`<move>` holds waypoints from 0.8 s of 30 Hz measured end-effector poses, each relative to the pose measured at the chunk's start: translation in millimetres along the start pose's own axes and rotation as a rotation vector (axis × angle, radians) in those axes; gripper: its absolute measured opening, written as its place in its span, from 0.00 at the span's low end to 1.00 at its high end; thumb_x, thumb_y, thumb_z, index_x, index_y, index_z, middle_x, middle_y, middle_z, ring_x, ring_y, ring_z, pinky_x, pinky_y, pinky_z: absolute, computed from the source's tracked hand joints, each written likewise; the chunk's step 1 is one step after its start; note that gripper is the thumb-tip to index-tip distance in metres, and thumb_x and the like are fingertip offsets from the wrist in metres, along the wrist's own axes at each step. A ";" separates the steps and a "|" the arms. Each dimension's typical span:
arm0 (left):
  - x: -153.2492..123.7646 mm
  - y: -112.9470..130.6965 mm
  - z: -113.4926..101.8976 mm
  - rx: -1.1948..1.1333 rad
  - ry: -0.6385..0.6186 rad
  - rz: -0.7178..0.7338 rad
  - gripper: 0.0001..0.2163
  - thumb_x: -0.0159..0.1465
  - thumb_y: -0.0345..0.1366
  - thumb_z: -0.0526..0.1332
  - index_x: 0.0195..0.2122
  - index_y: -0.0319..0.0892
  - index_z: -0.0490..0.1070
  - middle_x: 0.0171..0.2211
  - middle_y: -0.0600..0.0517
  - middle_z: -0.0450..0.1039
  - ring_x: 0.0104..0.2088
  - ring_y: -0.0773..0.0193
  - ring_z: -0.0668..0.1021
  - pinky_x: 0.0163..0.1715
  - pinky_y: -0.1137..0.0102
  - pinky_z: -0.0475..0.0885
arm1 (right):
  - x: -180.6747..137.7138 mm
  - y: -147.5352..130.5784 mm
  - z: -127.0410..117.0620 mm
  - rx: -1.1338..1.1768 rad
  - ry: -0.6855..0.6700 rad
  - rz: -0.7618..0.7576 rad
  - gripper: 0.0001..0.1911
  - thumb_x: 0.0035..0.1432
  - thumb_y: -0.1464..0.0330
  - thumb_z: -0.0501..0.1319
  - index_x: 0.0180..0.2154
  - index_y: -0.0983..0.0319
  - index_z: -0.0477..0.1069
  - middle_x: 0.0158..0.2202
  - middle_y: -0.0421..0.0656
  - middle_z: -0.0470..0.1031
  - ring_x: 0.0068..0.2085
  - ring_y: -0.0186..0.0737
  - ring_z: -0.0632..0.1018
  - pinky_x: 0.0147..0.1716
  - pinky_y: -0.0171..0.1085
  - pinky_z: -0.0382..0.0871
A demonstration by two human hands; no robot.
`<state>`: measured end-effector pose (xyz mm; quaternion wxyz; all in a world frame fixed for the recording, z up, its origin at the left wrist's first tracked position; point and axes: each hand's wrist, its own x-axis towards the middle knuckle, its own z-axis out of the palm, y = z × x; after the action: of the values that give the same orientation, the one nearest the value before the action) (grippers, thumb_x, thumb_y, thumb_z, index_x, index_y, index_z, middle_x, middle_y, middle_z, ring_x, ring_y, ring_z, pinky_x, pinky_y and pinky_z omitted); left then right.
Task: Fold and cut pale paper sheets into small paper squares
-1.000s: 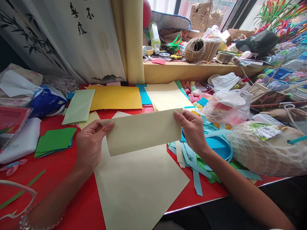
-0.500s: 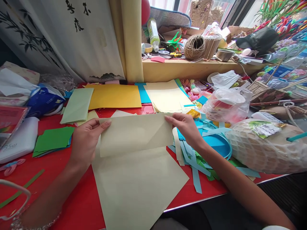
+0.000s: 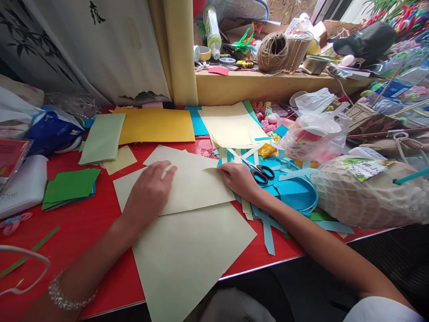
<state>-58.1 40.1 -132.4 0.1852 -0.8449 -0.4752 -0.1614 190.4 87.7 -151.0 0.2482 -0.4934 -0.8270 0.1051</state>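
Observation:
A pale sheet of paper (image 3: 196,188) lies on a larger pale sheet (image 3: 194,250), whose near corner overhangs the table edge. My left hand (image 3: 147,192), slightly blurred, rests palm down on the upper sheet's left part with its fingers stretched out. At the right end of that sheet, my right hand (image 3: 239,179) pinches its edge between thumb and fingers. Black-handled scissors (image 3: 263,173) lie just beyond my right hand, on blue paper strips. Another pale piece (image 3: 164,154) shows behind the upper sheet.
Green paper pieces (image 3: 72,188) and a folded pale green stack (image 3: 103,138) lie left, with yellow paper (image 3: 157,125) at the back. A netted bundle (image 3: 368,192) and a plastic bag (image 3: 315,134) crowd the right. Twine (image 3: 272,51) stands on the sill.
The upper sheet has come down flat onto the larger one. My left hand has released its left edge and moved right onto it. The scissors have come into view; the camera view has shifted.

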 end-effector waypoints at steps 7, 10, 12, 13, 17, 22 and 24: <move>-1.3 32.7 -2.9 -0.282 -0.046 0.522 0.17 0.65 0.23 0.49 0.54 0.37 0.66 0.52 0.43 0.72 0.56 0.55 0.71 0.46 0.64 0.75 | 0.5 3.9 2.5 -0.045 0.001 -0.057 0.14 0.62 0.72 0.52 0.35 0.66 0.76 0.33 0.50 0.78 0.33 0.40 0.75 0.30 0.34 0.60; -3.4 31.7 1.9 -0.282 -0.085 0.524 0.18 0.65 0.24 0.49 0.56 0.38 0.65 0.52 0.42 0.72 0.54 0.56 0.72 0.42 0.66 0.76 | 1.1 5.0 3.7 -0.063 0.008 -0.072 0.14 0.62 0.72 0.52 0.34 0.66 0.77 0.32 0.49 0.77 0.32 0.40 0.75 0.30 0.35 0.60; -3.9 30.0 2.4 -0.261 -0.100 0.531 0.19 0.65 0.24 0.49 0.57 0.39 0.64 0.53 0.43 0.72 0.55 0.55 0.72 0.41 0.67 0.77 | 1.5 5.4 3.6 -0.059 0.003 -0.077 0.14 0.62 0.72 0.52 0.34 0.66 0.77 0.32 0.49 0.77 0.32 0.40 0.75 0.30 0.35 0.60; -3.7 29.5 1.8 -0.244 -0.109 0.539 0.19 0.65 0.24 0.49 0.57 0.40 0.64 0.53 0.43 0.72 0.55 0.55 0.72 0.40 0.68 0.77 | 1.7 5.3 3.3 -0.056 -0.001 -0.079 0.14 0.62 0.72 0.52 0.34 0.66 0.77 0.32 0.49 0.77 0.32 0.39 0.75 0.30 0.35 0.60; -1.9 30.2 -2.2 -0.188 -0.138 0.565 0.21 0.65 0.23 0.49 0.58 0.43 0.64 0.53 0.43 0.71 0.54 0.56 0.73 0.38 0.69 0.77 | 2.4 4.2 1.4 -0.061 -0.017 -0.074 0.15 0.63 0.72 0.52 0.35 0.67 0.77 0.32 0.50 0.77 0.32 0.39 0.74 0.30 0.35 0.59; 0.5 33.2 -3.7 -0.141 -0.140 0.577 0.21 0.65 0.22 0.47 0.57 0.43 0.65 0.52 0.42 0.72 0.53 0.56 0.73 0.37 0.70 0.77 | 3.0 3.3 0.7 -0.081 -0.021 -0.066 0.15 0.63 0.72 0.51 0.34 0.68 0.76 0.31 0.49 0.77 0.31 0.39 0.74 0.29 0.35 0.58; 1.5 34.4 -4.2 -0.135 -0.140 0.579 0.21 0.65 0.22 0.47 0.57 0.43 0.65 0.52 0.42 0.72 0.53 0.56 0.74 0.35 0.71 0.76 | 3.2 3.3 0.8 -0.088 -0.019 -0.068 0.15 0.63 0.72 0.51 0.33 0.67 0.76 0.31 0.49 0.77 0.31 0.39 0.74 0.29 0.35 0.57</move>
<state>-28.1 22.8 -133.5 0.1337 -0.9646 -0.2146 -0.0744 191.2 92.1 -152.1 0.2218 -0.4744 -0.8495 0.0649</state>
